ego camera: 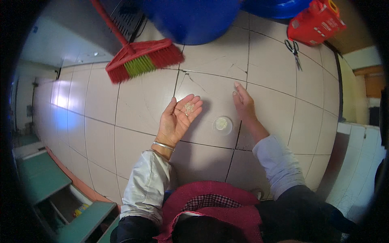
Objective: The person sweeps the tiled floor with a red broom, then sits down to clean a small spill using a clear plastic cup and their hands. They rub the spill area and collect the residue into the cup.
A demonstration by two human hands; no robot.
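My left hand (180,117) is palm up above the tiled floor, fingers spread a little, with a small heap of pale grains (188,107) lying on the fingers and upper palm. A metal bangle (164,146) circles that wrist. Off to the right, my right hand (244,101) is held with its fingers apart and nothing visible in it; part of its palm side is hidden. Between the hands, slightly lower, a small round clear container (222,125) stands on the floor with pale contents in it.
A red broom with red and green bristles (139,65) rests at the upper left. Behind are a large blue tub (194,22) and another blue vessel (278,8). Black-handled scissors (293,54) lie near a red bag (316,25). Green-topped drawers (45,174) stand lower left.
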